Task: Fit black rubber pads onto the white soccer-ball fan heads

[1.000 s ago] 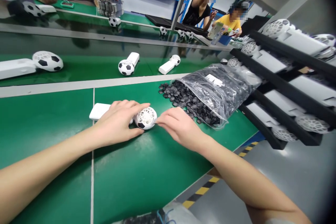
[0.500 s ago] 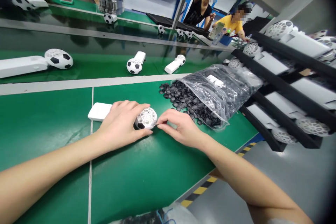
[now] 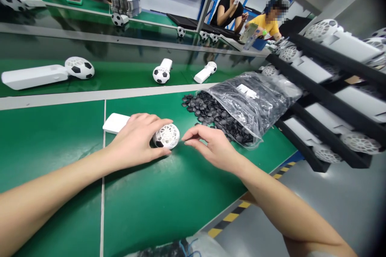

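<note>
My left hand [image 3: 141,136] is wrapped over a white handheld device with a soccer-ball head [image 3: 167,136], pressing it on the green table. The head is an open white lattice with a black patch at its lower left; its white handle [image 3: 116,123] sticks out left of my hand. Just right of the ball, my right hand [image 3: 208,144] is pinched, thumb against forefinger, with a small dark piece [image 3: 184,140] at the tips, mostly hidden. Behind that hand, loose black plastic pieces [image 3: 211,112] spill from a clear plastic bag [image 3: 259,92].
Beyond the table edge, a conveyor belt [image 3: 126,76] carries several soccer-ball devices [image 3: 161,74]. A black rack [image 3: 325,108] with more white lattice devices stands at the right. Across the belt, co-workers sit at a far bench [image 3: 157,18]. Yellow-black tape [image 3: 230,217] marks the table's near edge.
My right hand has drawn slightly away from the ball, leaving a small gap. My left hand keeps its hold. The devices on the near belt have shifted right.
</note>
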Demonstrator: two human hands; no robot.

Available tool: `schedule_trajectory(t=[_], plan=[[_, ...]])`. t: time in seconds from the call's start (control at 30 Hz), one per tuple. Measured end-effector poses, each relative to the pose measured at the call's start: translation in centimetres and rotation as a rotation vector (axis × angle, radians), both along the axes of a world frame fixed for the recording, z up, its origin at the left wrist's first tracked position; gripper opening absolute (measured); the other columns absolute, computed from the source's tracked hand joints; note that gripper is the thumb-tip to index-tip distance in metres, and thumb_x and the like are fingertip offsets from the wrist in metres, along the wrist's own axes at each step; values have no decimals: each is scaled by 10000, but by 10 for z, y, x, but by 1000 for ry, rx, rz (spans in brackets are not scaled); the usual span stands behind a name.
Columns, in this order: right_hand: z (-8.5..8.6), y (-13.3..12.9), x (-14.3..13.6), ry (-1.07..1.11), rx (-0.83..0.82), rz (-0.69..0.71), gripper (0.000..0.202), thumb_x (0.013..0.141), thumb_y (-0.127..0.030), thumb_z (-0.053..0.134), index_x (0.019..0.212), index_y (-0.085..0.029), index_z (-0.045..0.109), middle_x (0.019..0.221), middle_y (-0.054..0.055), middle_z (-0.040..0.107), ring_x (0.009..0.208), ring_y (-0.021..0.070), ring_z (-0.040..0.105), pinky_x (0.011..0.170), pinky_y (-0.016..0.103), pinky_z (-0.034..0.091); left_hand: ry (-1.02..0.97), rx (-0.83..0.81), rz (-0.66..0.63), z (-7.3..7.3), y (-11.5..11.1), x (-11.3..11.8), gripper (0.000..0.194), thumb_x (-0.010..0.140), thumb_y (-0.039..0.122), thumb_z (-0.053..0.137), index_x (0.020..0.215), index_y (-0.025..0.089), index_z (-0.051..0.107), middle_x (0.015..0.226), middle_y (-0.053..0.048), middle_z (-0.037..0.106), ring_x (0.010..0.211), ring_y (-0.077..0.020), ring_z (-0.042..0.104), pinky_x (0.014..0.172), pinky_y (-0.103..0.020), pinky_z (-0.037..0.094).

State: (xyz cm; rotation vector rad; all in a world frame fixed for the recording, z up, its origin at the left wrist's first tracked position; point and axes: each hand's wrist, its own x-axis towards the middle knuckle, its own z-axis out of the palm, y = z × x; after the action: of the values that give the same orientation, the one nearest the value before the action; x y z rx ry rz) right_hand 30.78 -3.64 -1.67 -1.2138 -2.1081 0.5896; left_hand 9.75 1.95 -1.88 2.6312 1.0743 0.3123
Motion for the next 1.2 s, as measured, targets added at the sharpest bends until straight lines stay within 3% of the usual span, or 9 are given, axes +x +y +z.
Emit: schedule_trajectory(t=[0.13,0.33,0.53,0.67,0.83,0.93,1.07,1.2], plan=[[-3,-1,-4,23,32,-54,31,799,-203,597,780,-194,620,816,15,638,793,134,583,734,268,468,-7,17,1,-1,0,0,592,703,581,548,1192,252,492,1065,-58,578,1005,-259,497,884,-404,345],[-9,0,-12,181,-186,-52,59,813,-178,565,835,-188,619,802,0,640,720,107,578,676,238,470,-31,35,14,-2,-1,1,609,687,602,554,1176,242,512,1035,-55,596,987,-259,507,888,-416,349],[-16,8,-13,217,-190,-40,20,770,-176,621,753,-186,623,792,10,550,755,116,525,675,251,454,-61,33,57,0,-4,6,565,700,600,536,1128,232,552,1010,-51,625,954,-258,534,883,-423,360],[-24,13,-15,293,-195,-70,124,724,-221,674,739,-185,556,860,16,507,843,131,517,696,251,466,-84,40,68,-3,-6,7,498,721,538,536,1113,231,556,974,-44,639,926,-250,550,868,-416,371],[-27,12,-17,264,-225,-106,204,733,-279,661,854,-186,526,924,15,510,754,99,532,641,225,457,-115,54,22,-8,-4,3,494,730,538,518,1111,225,554,1014,-62,630,943,-270,546,822,-407,397],[-21,10,1,156,-207,-136,107,791,-277,597,820,-180,561,827,-2,571,696,95,541,655,227,452,-136,9,-79,-7,2,-2,514,705,554,549,1122,254,552,1069,-52,612,992,-284,529,849,-407,402],[-16,10,44,-295,-15,-446,94,830,-192,541,812,-183,633,841,45,623,845,167,545,787,308,416,-135,-47,-158,-5,14,-8,545,689,604,556,1154,318,538,1109,-17,606,1052,-283,517,994,-470,312],[-17,17,71,-593,-84,-520,117,822,-227,550,859,-197,657,872,70,600,862,206,539,690,305,411,-49,-70,-188,-9,12,-10,585,701,590,561,1237,382,454,1240,4,547,1230,-315,380,1060,-551,174]])
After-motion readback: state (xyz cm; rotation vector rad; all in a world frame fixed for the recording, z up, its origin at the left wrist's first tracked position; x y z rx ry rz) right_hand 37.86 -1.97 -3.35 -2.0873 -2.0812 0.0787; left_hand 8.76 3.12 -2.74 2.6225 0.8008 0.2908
